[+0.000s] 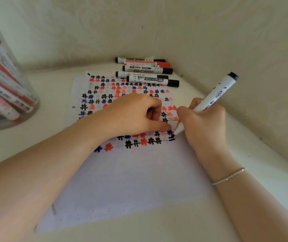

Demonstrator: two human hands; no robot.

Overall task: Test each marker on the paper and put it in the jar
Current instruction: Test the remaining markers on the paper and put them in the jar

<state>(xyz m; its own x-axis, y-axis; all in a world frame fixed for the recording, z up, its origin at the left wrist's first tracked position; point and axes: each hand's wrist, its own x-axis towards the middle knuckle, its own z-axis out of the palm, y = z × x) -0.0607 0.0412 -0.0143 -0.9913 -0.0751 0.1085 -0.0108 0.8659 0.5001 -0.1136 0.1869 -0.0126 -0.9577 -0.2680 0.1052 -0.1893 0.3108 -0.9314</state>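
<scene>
While the right hand (204, 123) grips a white marker (207, 102) with its fingers curled round the barrel, the tip touches the paper (122, 180) just right of centre in the frame, beside two short black strokes. The marker leans up and to the right, its dark end pointing toward the upper right. The left hand (136, 114) rests on the paper at the centre of the frame, fingers curled under and holding nothing, the thumb lying flat beside the marker tip. The upper half of the paper is covered with rows of small black, red and blue hash marks; its lower half is bare. A clear jar (26, 95) at the left edge of the frame holds several red and black markers. Five more markers (146, 71) lie in a stack at the top centre, at the far edge of the paper, close to the wall corner. A thin bracelet (228, 177) circles the right wrist, lower right.
</scene>
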